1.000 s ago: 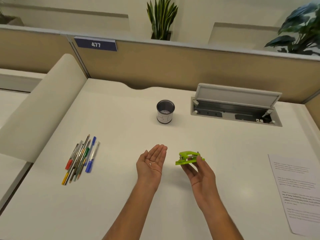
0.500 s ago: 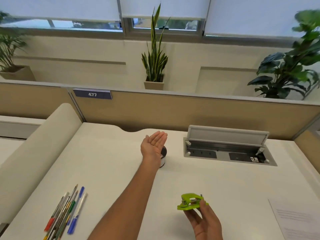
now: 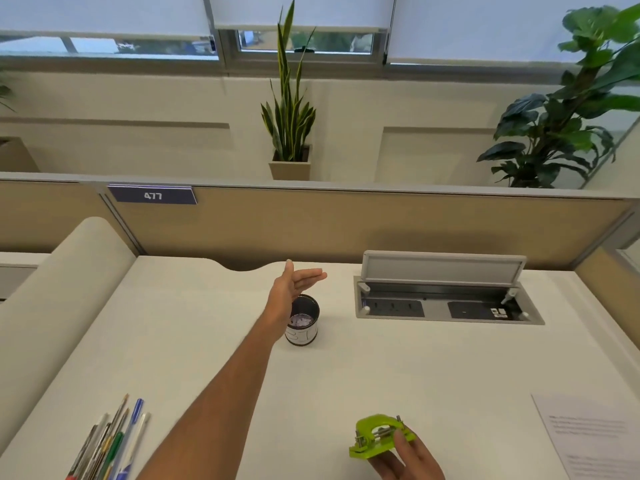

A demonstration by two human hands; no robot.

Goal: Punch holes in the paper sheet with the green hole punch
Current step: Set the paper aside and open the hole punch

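The small green hole punch (image 3: pixel 379 436) is held up above the desk at the bottom of the view, with my right hand (image 3: pixel 408 460) gripping it from below by fingers and thumb. My left hand (image 3: pixel 294 284) reaches far forward over the small dark cup (image 3: pixel 302 322), tilted on its edge with fingers straight and holding nothing. Small pale paper bits lie inside the cup. The printed paper sheet (image 3: pixel 599 441) lies flat at the desk's right edge, apart from both hands.
Several pens (image 3: pixel 110 441) lie in a bunch at the lower left. An open cable box (image 3: pixel 446 299) with a raised lid sits in the desk at the back right. A beige partition (image 3: pixel 346 223) runs behind the white desk (image 3: pixel 398 372).
My left hand went from palm-up beside the punch to out over the cup and has tipped onto its side. The view tilted up. My right hand kept hold of the punch.
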